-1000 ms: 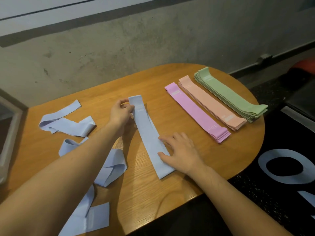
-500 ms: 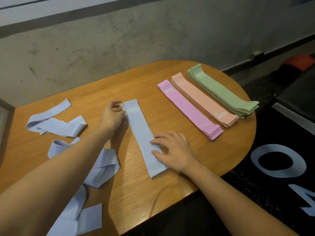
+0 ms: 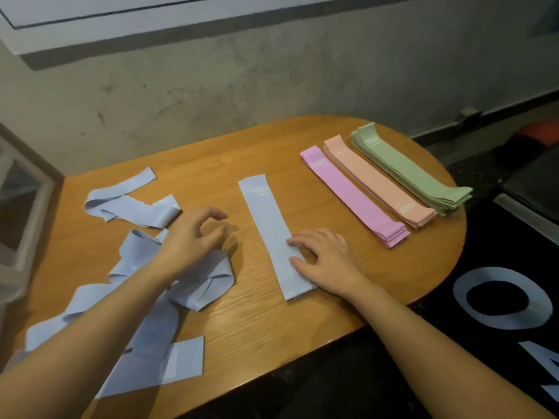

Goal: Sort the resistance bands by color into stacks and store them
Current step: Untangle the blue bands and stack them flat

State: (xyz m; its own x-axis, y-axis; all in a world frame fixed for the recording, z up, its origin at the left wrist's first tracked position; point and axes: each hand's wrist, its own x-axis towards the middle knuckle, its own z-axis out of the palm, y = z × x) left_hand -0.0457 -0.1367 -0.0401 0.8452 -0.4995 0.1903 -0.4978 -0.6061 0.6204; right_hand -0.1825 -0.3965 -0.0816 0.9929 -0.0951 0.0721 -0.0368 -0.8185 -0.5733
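Head | right hand (image 3: 325, 261) pressing blue stack (image 3: 273, 237) | left hand (image 3: 190, 238) beside

Dim, even indoor light, source not visible. Soft sheen on the wooden counter (image 3: 272, 152) along its far edge. Short, diffuse shadows sit under the left hand (image 3: 190, 237) and right hand (image 3: 326, 261). Wide-angle bowing at frame edges; wall lines curve. Overall soft focus, slight compression smear; floor at right very dark, little detail.
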